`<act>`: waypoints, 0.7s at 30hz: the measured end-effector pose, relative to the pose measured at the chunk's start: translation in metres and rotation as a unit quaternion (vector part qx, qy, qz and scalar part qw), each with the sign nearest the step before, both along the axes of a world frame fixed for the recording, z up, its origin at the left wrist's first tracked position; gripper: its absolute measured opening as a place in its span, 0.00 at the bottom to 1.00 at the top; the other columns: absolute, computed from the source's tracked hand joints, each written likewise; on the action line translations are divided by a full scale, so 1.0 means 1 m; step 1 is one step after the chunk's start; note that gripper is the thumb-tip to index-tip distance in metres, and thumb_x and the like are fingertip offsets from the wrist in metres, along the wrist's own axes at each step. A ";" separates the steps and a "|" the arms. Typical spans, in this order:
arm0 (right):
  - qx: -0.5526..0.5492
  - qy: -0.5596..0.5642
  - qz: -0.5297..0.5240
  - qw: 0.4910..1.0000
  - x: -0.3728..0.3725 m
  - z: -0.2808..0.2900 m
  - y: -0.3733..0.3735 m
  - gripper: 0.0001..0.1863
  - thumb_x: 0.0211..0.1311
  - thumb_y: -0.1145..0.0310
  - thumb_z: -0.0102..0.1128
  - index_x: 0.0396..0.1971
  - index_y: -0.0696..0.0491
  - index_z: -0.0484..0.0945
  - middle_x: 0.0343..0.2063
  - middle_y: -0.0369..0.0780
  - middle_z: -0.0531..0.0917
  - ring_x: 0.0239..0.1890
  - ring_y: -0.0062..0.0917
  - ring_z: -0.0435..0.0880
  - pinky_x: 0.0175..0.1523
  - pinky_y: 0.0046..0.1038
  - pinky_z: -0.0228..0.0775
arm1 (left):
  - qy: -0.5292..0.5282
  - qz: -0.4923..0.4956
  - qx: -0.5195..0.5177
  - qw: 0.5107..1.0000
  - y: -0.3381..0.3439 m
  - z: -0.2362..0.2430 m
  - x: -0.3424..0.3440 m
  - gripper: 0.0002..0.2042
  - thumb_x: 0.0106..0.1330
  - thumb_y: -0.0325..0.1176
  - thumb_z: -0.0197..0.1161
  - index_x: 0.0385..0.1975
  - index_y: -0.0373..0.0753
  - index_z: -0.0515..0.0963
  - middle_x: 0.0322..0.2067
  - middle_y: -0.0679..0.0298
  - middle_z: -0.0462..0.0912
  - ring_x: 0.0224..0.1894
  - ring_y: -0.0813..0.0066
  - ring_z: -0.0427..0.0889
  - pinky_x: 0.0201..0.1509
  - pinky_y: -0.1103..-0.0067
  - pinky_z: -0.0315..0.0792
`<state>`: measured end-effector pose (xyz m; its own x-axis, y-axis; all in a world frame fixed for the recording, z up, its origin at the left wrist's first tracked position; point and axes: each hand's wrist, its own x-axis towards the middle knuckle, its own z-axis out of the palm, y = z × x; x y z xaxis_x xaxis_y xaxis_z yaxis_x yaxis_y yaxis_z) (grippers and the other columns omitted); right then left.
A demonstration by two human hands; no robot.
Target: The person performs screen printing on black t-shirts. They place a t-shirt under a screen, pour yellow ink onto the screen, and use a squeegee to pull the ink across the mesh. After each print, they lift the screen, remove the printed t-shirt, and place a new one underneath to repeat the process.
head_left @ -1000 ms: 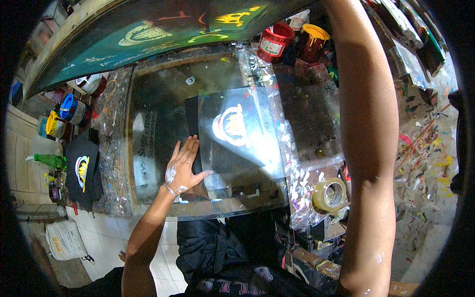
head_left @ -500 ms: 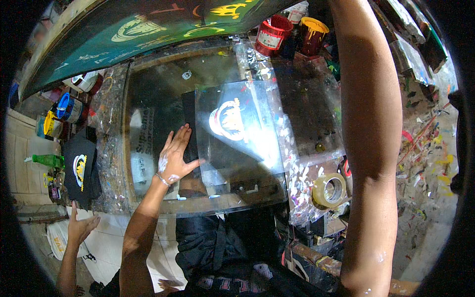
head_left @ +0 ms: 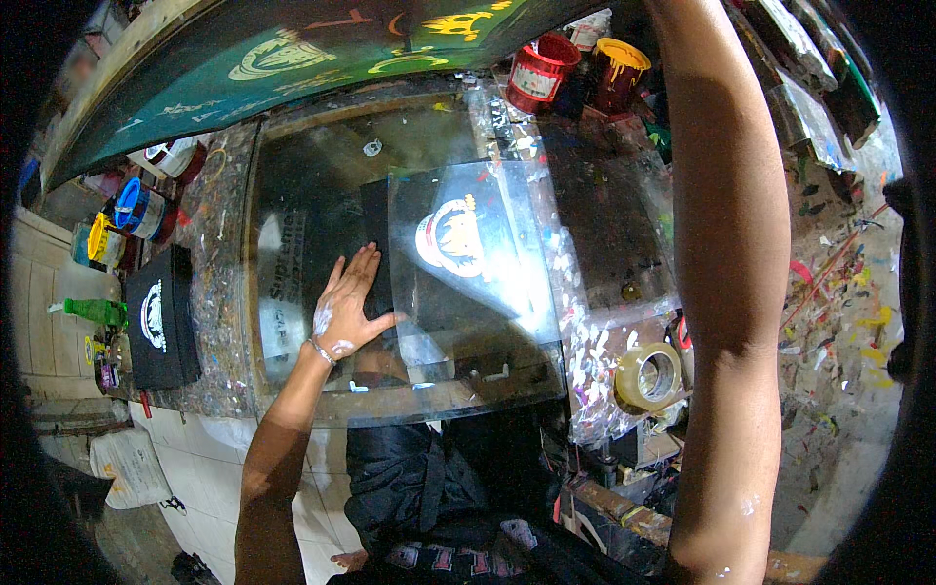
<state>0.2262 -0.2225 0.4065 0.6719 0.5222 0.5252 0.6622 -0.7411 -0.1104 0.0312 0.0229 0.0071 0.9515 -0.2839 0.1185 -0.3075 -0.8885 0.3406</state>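
- My left hand (head_left: 349, 307) lies flat and fully open, fingers (head_left: 363, 265) spread and pointing away from me, palm down. It grips nothing; it presses on the left edge of the dark fabric piece (head_left: 376, 244).
- The dark fabric piece sits on the glass-topped surface (head_left: 312, 175), near its middle, mostly covered by the clear film sheet (head_left: 473, 258).
- The clear film sheet carries a round white, orange and yellow emblem (head_left: 450, 237). The sheet lies just right of my left hand; thumb tip is at or near its left edge, contact cannot be told.
- White smears show on the back of my left hand and a thin bracelet (head_left: 322, 351) on the wrist.
- My right arm (head_left: 731, 292) runs up the right side of the view and out of the top edge. The right hand itself is out of view, so I cannot tell its state.
- Above the surface hangs the raised green printing screen (head_left: 292, 68), with yellow and white emblem shapes.
- Red paint tub (head_left: 539, 70) and yellow-rimmed paint tub (head_left: 620, 70) stand at the far edge, side by side.
- Roll of tape (head_left: 648, 376) sits at the near right corner, apart from the film.
- Black printed garment (head_left: 161, 317) lies left of the surface, well apart from my left hand.
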 end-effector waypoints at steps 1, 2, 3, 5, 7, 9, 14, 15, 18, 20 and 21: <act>0.002 -0.011 0.002 1.000 0.001 -0.001 0.000 0.44 0.69 0.34 0.48 0.26 0.69 0.84 0.28 0.62 0.85 0.36 0.50 0.88 0.49 0.46 0.79 | 0.004 0.001 -0.001 1.000 0.001 -0.001 0.000 0.53 0.54 0.60 0.71 0.74 0.31 0.58 0.75 0.46 0.58 0.78 0.54 0.58 0.81 0.57 0.47; 0.005 -0.035 0.011 0.999 0.002 -0.002 0.001 0.44 0.69 0.34 0.48 0.25 0.69 0.84 0.28 0.62 0.85 0.36 0.49 0.88 0.49 0.46 0.79 | 0.003 -0.004 0.003 1.000 0.001 -0.001 0.000 0.53 0.54 0.60 0.71 0.75 0.31 0.57 0.76 0.46 0.58 0.78 0.54 0.58 0.81 0.57 0.47; 0.007 -0.059 0.019 0.998 0.002 -0.003 0.002 0.44 0.69 0.34 0.48 0.25 0.69 0.84 0.27 0.61 0.85 0.35 0.49 0.88 0.49 0.46 0.79 | 0.001 -0.006 0.004 1.000 0.002 -0.002 0.001 0.53 0.54 0.60 0.71 0.75 0.32 0.57 0.76 0.47 0.57 0.78 0.54 0.58 0.81 0.56 0.47; 0.011 -0.035 0.002 0.999 0.003 -0.003 0.002 0.44 0.69 0.34 0.48 0.24 0.69 0.84 0.27 0.61 0.85 0.35 0.49 0.88 0.48 0.45 0.79 | -0.002 -0.008 0.006 1.000 0.002 -0.003 0.001 0.54 0.55 0.60 0.71 0.75 0.33 0.56 0.76 0.47 0.56 0.78 0.54 0.57 0.81 0.56 0.47; 0.012 -0.016 -0.004 1.000 0.002 -0.002 0.001 0.44 0.69 0.34 0.48 0.24 0.69 0.84 0.27 0.61 0.85 0.35 0.49 0.88 0.48 0.45 0.79 | -0.002 -0.003 0.006 1.000 0.001 -0.003 0.001 0.54 0.55 0.59 0.71 0.76 0.33 0.55 0.77 0.48 0.56 0.78 0.54 0.57 0.81 0.55 0.47; 0.011 -0.001 -0.001 1.000 0.001 -0.002 0.000 0.44 0.69 0.34 0.48 0.24 0.69 0.84 0.27 0.61 0.85 0.35 0.49 0.88 0.48 0.45 0.79 | -0.004 -0.005 0.007 1.000 0.000 -0.002 0.001 0.53 0.55 0.59 0.71 0.76 0.33 0.55 0.77 0.48 0.56 0.78 0.54 0.57 0.81 0.55 0.47; 0.016 -0.015 0.001 1.000 -0.002 -0.002 0.000 0.44 0.69 0.35 0.48 0.24 0.69 0.84 0.26 0.60 0.85 0.33 0.48 0.87 0.46 0.45 0.78 | -0.011 0.002 0.021 1.000 -0.002 -0.003 0.001 0.53 0.56 0.63 0.69 0.73 0.27 0.59 0.75 0.46 0.60 0.78 0.55 0.58 0.81 0.57 0.47; 0.018 -0.011 0.002 1.000 -0.001 -0.002 0.000 0.44 0.69 0.35 0.49 0.24 0.69 0.84 0.26 0.60 0.85 0.33 0.48 0.87 0.46 0.45 0.78 | -0.013 0.003 0.022 1.000 -0.002 -0.003 0.001 0.53 0.56 0.63 0.69 0.73 0.27 0.59 0.75 0.46 0.60 0.78 0.55 0.58 0.82 0.57 0.47; 0.003 -0.001 0.003 1.000 0.001 -0.001 -0.001 0.43 0.69 0.35 0.48 0.26 0.69 0.84 0.27 0.61 0.85 0.34 0.49 0.87 0.46 0.46 0.77 | -0.012 0.005 0.018 1.000 -0.002 -0.003 0.000 0.53 0.56 0.64 0.69 0.73 0.28 0.60 0.75 0.46 0.60 0.78 0.55 0.58 0.82 0.57 0.47; 0.002 -0.030 0.023 0.999 0.003 -0.002 -0.003 0.43 0.69 0.35 0.48 0.26 0.69 0.84 0.28 0.61 0.85 0.35 0.50 0.87 0.47 0.47 0.77 | -0.011 0.004 0.015 1.000 -0.002 -0.001 0.001 0.53 0.56 0.64 0.69 0.73 0.28 0.60 0.75 0.46 0.60 0.78 0.55 0.58 0.82 0.57 0.47; 0.001 -0.045 0.033 0.998 0.004 -0.002 -0.004 0.43 0.70 0.35 0.48 0.26 0.69 0.84 0.28 0.62 0.85 0.35 0.51 0.87 0.47 0.47 0.77 | -0.011 0.004 0.013 1.000 -0.002 0.000 0.000 0.53 0.56 0.64 0.69 0.73 0.28 0.60 0.75 0.46 0.60 0.78 0.55 0.59 0.81 0.57 0.47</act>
<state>0.2304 -0.2261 0.4041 0.5859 0.5626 0.5833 0.7174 -0.6948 -0.0505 0.0315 0.0212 0.0074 0.9511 -0.2793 0.1321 -0.3073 -0.8998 0.3097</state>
